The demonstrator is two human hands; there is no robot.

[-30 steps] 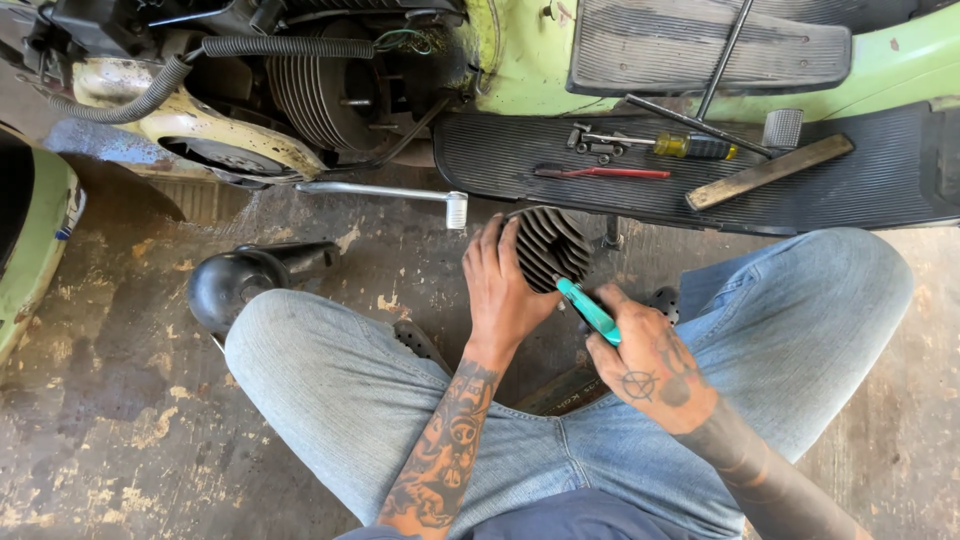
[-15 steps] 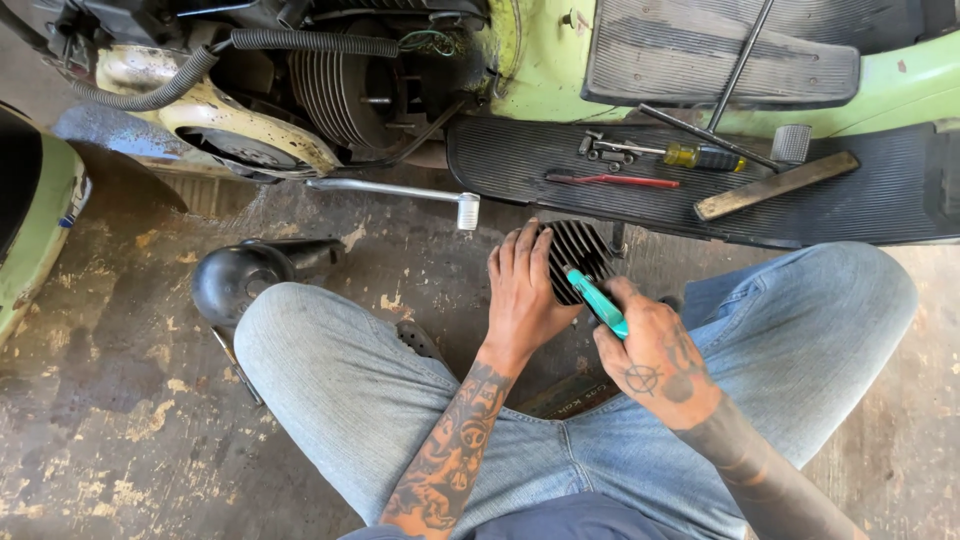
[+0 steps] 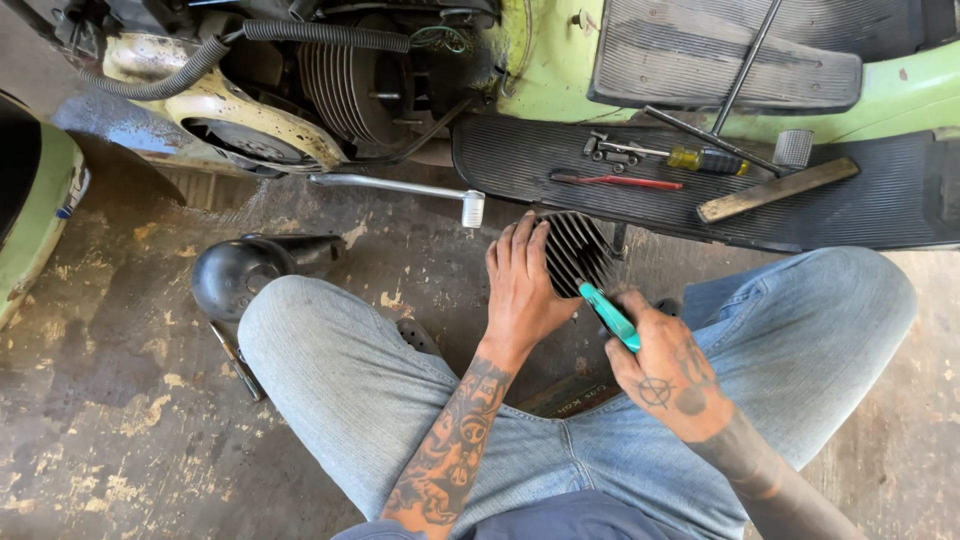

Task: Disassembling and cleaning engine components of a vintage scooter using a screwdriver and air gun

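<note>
Your left hand [image 3: 522, 285] lies flat on the black finned part [image 3: 575, 252], gripping its edge, on the floor between your knees. Your right hand [image 3: 668, 362], at 4 o'clock from it, is clenched around a teal-handled tool [image 3: 609, 316] pointing at the fins.

floor [image 3: 130, 400]: stained, patchy concrete
backdrop: green scooter [image 3: 540, 60], engine exposed
footboard [image 3: 880, 200]: black ribbed mat
light: daylight

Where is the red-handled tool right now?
In the head view, the red-handled tool lies upper right on the black ribbed mat, just left of the yellow-handled screwdriver, beyond the finned part.
</note>
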